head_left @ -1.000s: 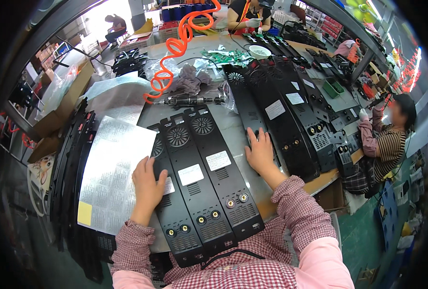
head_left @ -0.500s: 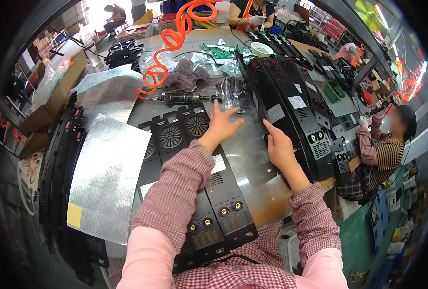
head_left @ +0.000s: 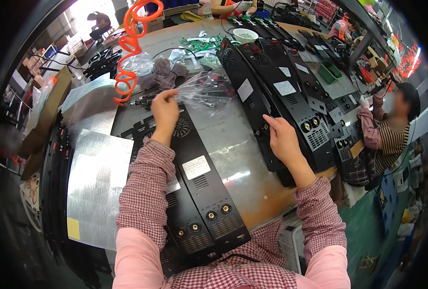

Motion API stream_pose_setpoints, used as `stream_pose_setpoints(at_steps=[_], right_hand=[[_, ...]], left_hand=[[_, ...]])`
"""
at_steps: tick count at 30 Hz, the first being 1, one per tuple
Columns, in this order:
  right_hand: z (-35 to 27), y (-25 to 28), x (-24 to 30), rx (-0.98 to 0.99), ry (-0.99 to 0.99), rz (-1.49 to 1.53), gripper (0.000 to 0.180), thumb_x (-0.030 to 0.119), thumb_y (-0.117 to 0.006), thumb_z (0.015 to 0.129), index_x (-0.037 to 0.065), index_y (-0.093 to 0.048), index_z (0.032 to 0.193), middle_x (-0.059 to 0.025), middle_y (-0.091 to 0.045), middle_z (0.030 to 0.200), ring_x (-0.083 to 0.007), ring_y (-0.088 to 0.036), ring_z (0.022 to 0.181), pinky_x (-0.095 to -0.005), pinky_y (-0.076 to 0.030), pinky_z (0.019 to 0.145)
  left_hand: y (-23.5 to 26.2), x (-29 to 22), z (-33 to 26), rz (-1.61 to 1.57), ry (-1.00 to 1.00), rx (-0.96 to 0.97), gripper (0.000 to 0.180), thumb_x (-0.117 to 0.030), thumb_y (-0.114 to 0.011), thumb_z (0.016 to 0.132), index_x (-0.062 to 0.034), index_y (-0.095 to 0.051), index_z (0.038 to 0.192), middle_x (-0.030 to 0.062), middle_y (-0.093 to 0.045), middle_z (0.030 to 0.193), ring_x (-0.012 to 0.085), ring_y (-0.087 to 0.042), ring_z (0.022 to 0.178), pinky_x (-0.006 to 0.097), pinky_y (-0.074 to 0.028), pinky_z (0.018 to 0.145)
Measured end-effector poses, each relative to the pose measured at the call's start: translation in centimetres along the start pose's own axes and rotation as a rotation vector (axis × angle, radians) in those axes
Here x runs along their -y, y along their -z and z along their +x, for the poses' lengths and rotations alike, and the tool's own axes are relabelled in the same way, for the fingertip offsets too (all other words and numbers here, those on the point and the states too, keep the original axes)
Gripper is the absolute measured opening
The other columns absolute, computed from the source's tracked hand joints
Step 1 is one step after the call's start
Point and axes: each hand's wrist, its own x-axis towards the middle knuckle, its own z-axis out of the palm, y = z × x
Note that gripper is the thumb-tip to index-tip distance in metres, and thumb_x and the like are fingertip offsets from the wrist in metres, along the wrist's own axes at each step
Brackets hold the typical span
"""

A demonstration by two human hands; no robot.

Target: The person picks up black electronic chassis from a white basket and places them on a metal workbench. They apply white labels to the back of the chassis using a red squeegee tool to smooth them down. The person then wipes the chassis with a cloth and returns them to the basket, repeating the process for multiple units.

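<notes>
My left hand (head_left: 166, 113) pinches the edge of a crumpled clear plastic bag (head_left: 206, 94), which stretches off to the right above the metal table (head_left: 228, 154). At the right, my right hand (head_left: 283, 139) grips the edge of a long black panel (head_left: 252, 118) with a white label. Its index finger points along the panel's face; the other fingers are partly hidden. Beneath my left forearm lie black panels (head_left: 214, 192) with round fan grilles, white labels and brass-coloured terminals. A power screwdriver (head_left: 141, 102) is partly covered behind my left hand.
Silvery printed sheets (head_left: 98, 183) lie over stacked black parts at the left. An orange coiled hose (head_left: 129, 45) hangs above a grey cloth (head_left: 163, 74). Farther back are green scraps (head_left: 204, 44) and a white bowl (head_left: 245, 35). A co-worker (head_left: 387, 130) sits at the right.
My left hand has moved left, closed on the plastic bag and spread it out. The near black panel at my right hand has tipped leftward, away from those behind it. My view has shifted.
</notes>
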Motion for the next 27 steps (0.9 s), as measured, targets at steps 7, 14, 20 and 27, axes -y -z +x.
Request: stream_pose_setpoints(at_steps=[7,14,20,27], right_hand=[[0.3,0.0,1.7,0.078,-0.102,-0.077,0.029,0.003,-0.057,0.091,0.007,-0.066,0.118,-0.0153,-0.064,0.099,-0.0355,-0.064,0.086,-0.0409,-0.052,0.075],[1.3,-0.5,2.6,0.066,0.027,-0.487,0.033,0.004,-0.060,0.083,0.007,-0.067,0.115,-0.0136,-0.064,0.106,-0.0319,-0.062,0.099,-0.0406,-0.052,0.077],[0.5,-2.4,7.5,-0.091,0.219,0.027,0.034,-0.002,-0.061,0.076,0.001,-0.065,0.110,-0.0166,-0.062,0.115,-0.0335,-0.060,0.104,-0.0411,-0.051,0.088],[2.3,-8.7,9.3,-0.035,0.083,0.024,0.053,0.005,-0.057,0.082,-0.008,-0.046,0.132,-0.0247,-0.060,0.122,-0.0418,-0.058,0.111,-0.0460,-0.050,0.094]], left_hand=[[0.9,-4.2,-0.6,0.592,-0.451,0.082,0.048,0.005,-0.059,0.072,-0.0174,-0.072,0.112,0.0135,-0.052,0.140,0.0374,-0.034,0.139,0.060,-0.025,0.111],[1.5,-5.5,-0.5,0.609,-0.698,0.377,0.014,-0.025,-0.069,0.085,-0.0136,-0.075,0.091,0.0069,-0.064,0.111,0.0357,-0.050,0.120,0.057,-0.033,0.105],[-1.1,-9.6,-2.4,0.422,-0.490,0.442,0.023,-0.031,-0.072,0.083,-0.0085,-0.072,0.084,0.0085,-0.064,0.084,0.0322,-0.064,0.082,0.043,-0.050,0.075],[-1.1,-12.0,-0.6,0.442,-0.769,0.673,0.021,-0.015,-0.070,0.080,-0.0091,-0.071,0.100,0.0073,-0.064,0.096,0.0298,-0.063,0.094,0.041,-0.050,0.083]])
